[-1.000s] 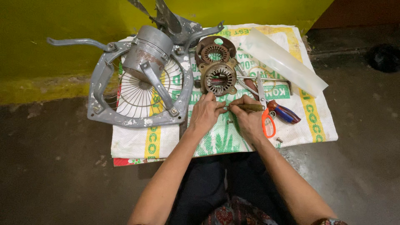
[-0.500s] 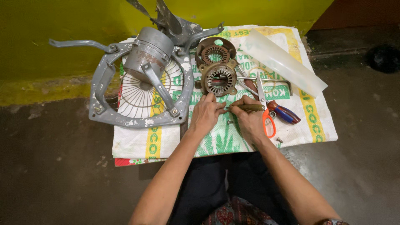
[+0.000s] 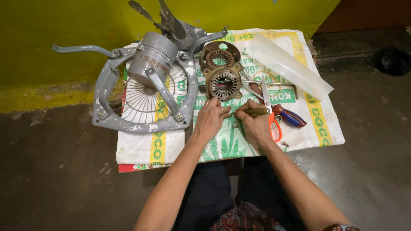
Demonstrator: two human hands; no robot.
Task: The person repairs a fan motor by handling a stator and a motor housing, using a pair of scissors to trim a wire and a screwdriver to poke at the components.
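Barely any shift from a second ago: both hands in the same spot on the woven sack (image 3: 317, 124), work at the same stage. Right hand (image 3: 255, 122) closed around a brownish tool handle (image 3: 257, 111), tip pointing toward the left hand (image 3: 212, 119). Left fingers pinched narrow on something too small to tell. Just beyond the grip, the motor stator (image 3: 223, 82); right of it, orange-handled scissors (image 3: 270, 115); left, the grey fan frame (image 3: 141, 92).

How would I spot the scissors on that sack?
Start at the big grey fan frame on the white woven sack, then look across to the right hand. The scissors lie just beyond it, the only tool with orange handle loops.
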